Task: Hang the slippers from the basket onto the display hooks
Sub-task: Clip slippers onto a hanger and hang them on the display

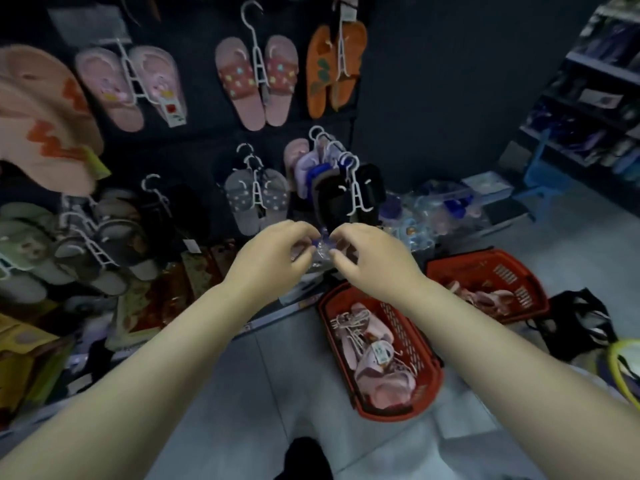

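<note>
Dark matte display wall [398, 81] fills the space ahead of you, hung with pairs of foam and rubber slippers on thin white plastic hangers [258, 64] whose hooks curl over at the top. Pale grey smooth floor tiles [277, 375] run beneath, and dark shelving [588, 81] stands blurred at the right. On the floor under your right forearm sits the red perforated plastic basket [405, 334], oblong, holding soft pink slippers [381, 386] tangled with white hangers. A second red basket [512, 268] lies just behind it. Your left hand [273, 261] and right hand [370, 261] meet below a black hanging pair [332, 199]. The fingers of both curl in, pinching a small clear-and-blue object [323, 245] between them, which is too blurred to identify.
</note>
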Motion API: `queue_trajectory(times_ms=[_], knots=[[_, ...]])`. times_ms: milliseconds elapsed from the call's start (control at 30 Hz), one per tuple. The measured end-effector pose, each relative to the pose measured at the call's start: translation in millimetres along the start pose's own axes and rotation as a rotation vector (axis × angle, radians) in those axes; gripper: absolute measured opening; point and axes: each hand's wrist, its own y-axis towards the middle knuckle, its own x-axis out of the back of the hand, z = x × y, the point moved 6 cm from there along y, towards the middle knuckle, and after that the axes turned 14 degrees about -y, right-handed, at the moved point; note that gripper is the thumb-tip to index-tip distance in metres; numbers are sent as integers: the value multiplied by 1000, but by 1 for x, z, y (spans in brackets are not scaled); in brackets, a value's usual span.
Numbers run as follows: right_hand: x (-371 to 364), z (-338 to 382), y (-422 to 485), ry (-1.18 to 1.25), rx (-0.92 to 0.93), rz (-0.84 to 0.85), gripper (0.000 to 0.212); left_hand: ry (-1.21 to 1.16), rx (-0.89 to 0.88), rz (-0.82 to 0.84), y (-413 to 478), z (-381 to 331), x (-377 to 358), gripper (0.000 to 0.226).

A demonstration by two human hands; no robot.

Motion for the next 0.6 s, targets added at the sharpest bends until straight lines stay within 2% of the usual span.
queue_trajectory(times_ms=[267,467,600], knots=[[-58,-105,41,49,-162,69,29,-147,46,133,102,42,-90,23],[-105,-177,54,89,-243,150,30,-186,162,120,150,77,-144,25],[-141,-217,65,111,-224,221,33,-157,242,126,168,101,-181,29]])
